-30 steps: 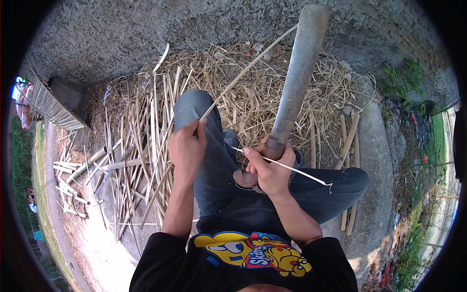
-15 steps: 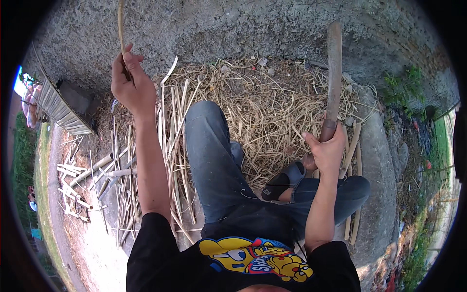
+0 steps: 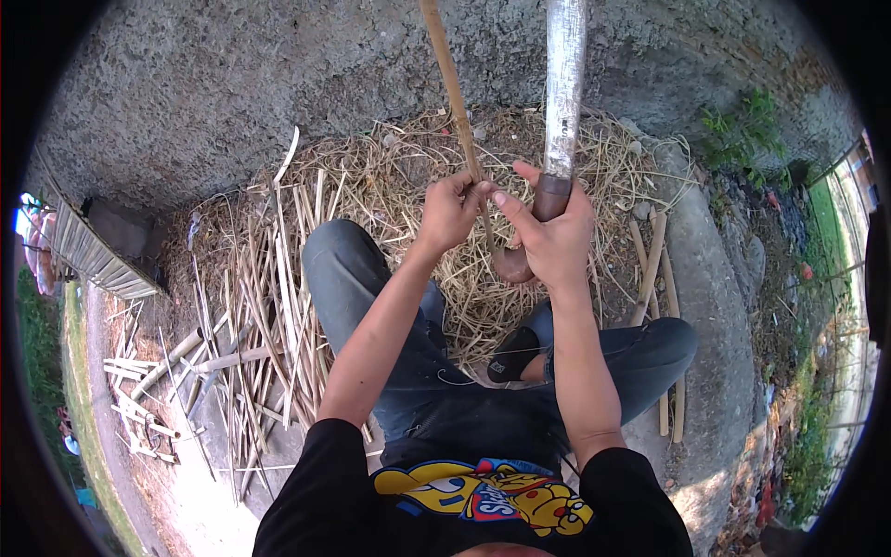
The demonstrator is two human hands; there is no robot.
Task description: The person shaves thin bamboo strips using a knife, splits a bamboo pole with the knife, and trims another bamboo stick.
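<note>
In front of me my left hand (image 3: 448, 215) pinches a long, thin bamboo strip (image 3: 448, 79), which runs upward out of the view and down past my fingers. Beside it my right hand (image 3: 560, 243) is wrapped round the brown wooden handle (image 3: 551, 199) of a machete. Its grey metal blade (image 3: 564, 88) points up and away, roughly alongside the strip and apart from it higher up. The handle's curved butt shows below my right palm. My right thumb reaches over to the strip, close to my left fingertips.
Pale curly shavings (image 3: 469, 320) cover the ground beyond my legs. Split bamboo strips (image 3: 286, 265) lie in a heap to the left, and several longer pieces (image 3: 652, 269) at the right. A rough grey wall (image 3: 278, 84) rises at the back; a slatted bamboo panel (image 3: 97, 255) stands far left.
My left hand has come right and nearer with the bamboo strip. My right hand has moved left and up with the machete, so both hands now meet at the strip.
</note>
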